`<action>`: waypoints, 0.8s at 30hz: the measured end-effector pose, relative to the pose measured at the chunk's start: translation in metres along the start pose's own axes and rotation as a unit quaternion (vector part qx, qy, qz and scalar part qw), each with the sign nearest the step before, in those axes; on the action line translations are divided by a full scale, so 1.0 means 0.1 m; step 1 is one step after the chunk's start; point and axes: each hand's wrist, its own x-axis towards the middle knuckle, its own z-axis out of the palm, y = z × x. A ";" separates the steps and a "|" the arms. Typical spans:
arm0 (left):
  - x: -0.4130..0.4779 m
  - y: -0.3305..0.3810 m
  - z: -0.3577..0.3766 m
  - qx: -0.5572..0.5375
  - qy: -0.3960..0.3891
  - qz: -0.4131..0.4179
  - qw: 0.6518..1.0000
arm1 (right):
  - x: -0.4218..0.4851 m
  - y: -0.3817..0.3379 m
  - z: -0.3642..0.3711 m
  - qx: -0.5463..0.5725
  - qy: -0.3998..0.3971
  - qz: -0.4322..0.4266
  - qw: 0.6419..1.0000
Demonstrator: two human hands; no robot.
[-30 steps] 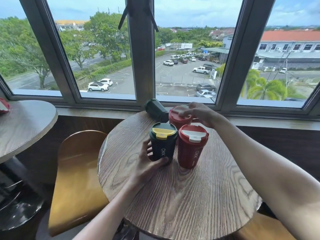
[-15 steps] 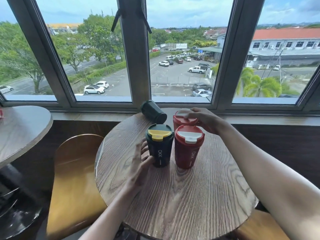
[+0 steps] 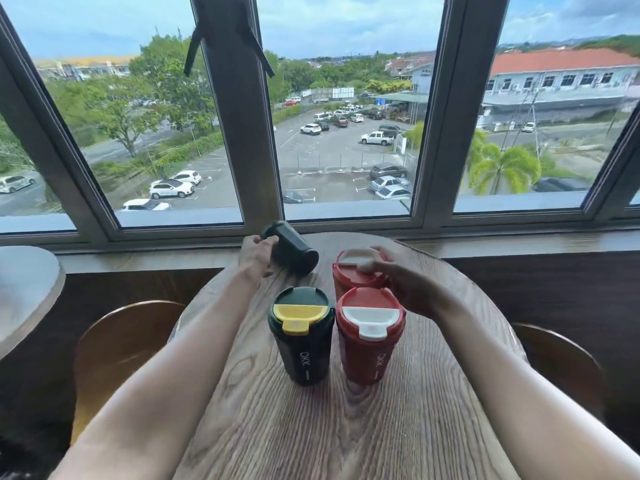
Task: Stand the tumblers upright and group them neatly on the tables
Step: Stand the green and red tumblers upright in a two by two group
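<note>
Three tumblers stand upright together on the round wooden table (image 3: 346, 427): a dark green tumbler (image 3: 302, 336), a near red tumbler (image 3: 370, 336) and a far red tumbler (image 3: 356, 271). The right hand (image 3: 405, 282) grips the far red one. Far left, the left hand (image 3: 256, 256) clasps a tipped green tumbler (image 3: 292, 247).

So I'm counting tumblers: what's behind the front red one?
Another red tumbler, upright, its white-flapped lid showing under the right hand. The front red tumbler hides its lower body.
</note>
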 end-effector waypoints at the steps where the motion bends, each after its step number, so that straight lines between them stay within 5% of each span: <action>1: 0.11 0.05 0.05 0.008 -0.012 -0.017 1.000 | 0.00 0.01 0.00 -0.002 0.001 -0.003 1.000; 6: 0.49 0.05 0.18 0.035 -0.026 -0.086 0.995 | 0.05 0.07 -0.05 -0.010 -0.005 -0.017 1.000; 11: 0.55 0.02 0.26 0.014 -0.030 -0.060 0.998 | 0.09 0.08 -0.08 -0.011 -0.010 -0.017 1.000; 16: 0.19 0.02 0.14 0.044 -0.048 0.104 0.992 | 0.08 0.07 -0.07 -0.001 -0.010 -0.014 1.000; 20: -0.18 -0.09 0.10 0.155 -0.056 0.287 0.944 | 0.05 0.05 -0.02 0.022 -0.008 -0.016 1.000; 24: -0.34 -0.13 0.08 0.156 -0.088 0.317 0.932 | 0.02 0.03 0.00 0.037 -0.003 -0.013 0.999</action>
